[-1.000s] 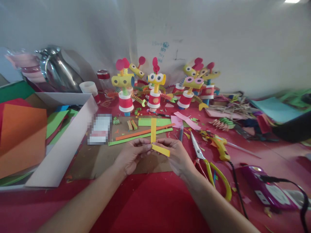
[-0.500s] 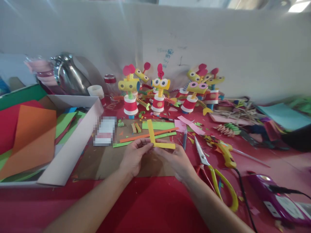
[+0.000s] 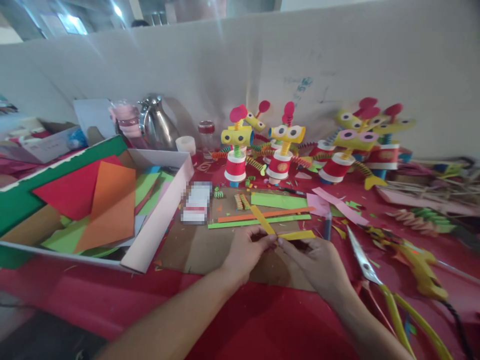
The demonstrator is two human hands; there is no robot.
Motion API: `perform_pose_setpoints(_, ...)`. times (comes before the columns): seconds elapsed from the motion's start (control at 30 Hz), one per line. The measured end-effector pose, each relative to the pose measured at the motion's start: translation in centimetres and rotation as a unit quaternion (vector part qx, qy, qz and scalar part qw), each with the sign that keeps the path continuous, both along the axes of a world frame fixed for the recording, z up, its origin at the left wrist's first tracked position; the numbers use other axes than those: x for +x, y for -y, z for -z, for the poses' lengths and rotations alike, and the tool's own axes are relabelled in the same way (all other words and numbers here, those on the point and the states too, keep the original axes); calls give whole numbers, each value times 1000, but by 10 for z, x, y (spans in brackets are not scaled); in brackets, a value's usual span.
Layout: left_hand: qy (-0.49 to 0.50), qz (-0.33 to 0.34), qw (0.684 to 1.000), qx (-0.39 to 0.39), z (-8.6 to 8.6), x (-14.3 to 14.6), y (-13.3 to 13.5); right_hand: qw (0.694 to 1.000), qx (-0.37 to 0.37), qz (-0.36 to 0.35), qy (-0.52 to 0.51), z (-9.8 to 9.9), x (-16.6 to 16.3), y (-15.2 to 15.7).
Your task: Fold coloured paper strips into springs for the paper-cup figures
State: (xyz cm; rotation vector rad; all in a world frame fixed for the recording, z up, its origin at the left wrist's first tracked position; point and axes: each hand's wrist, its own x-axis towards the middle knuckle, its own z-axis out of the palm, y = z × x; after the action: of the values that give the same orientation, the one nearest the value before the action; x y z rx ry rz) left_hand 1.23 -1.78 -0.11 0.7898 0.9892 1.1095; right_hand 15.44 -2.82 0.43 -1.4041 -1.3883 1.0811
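Two yellow paper strips [image 3: 263, 220] meet at a corner between my fingertips, one slanting up to the left and the other lying to the right. My left hand [image 3: 247, 252] pinches them near that corner with thumb and finger. From the other side my right hand [image 3: 318, 257] grips the same spot, its fingers partly behind the right-hand strip. Below both hands lies a brown cardboard sheet [image 3: 195, 250]. Just beyond them are an orange strip [image 3: 262, 215], a green strip [image 3: 240, 223] and small folded paper springs [image 3: 242, 201].
Several paper-cup figures [image 3: 279, 167] stand along the back. Scissors [image 3: 369, 270] and a yellow glue gun [image 3: 422, 270] lie to the right. A box of coloured paper [image 3: 157, 215] sits at left, near a steel jug [image 3: 159, 125] and a blurred-out white rectangle [image 3: 197, 202].
My view has turned left, so everything appears further right. The upper yellow strip leans more to the left than before. Both hands keep their pinch at the corner.
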Motion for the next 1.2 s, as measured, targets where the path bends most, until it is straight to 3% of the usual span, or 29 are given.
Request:
perform_pose_setpoints(0.13, -21, -14, 1000, 15, 0, 1, 1, 998, 21, 17, 54, 4, 2, 1)
perform_pose_setpoints(0.4, 15, -35, 999, -14, -1, 2, 0, 996, -34, 21, -80, -9, -8, 5)
perform_pose_setpoints(0.6, -38, -44, 997, 52, -7, -1, 4, 977, -95, -19, -192, -5, -2, 1)
perform_pose_setpoints(0.87, 28, 13, 999, 13, -7, 2, 4, 995, -37, -25, -86, -4, 5, 1)
perform_pose_setpoints(1.1, 53, -13, 998, -32, -6, 1, 1, 978, -98, -25, -183, -2, 0, 0)
perform_pose_setpoints(1.2, 50, 0, 997, -53, -5, 0, -1, 994, -54, -10, -100, 6, 2, 1)
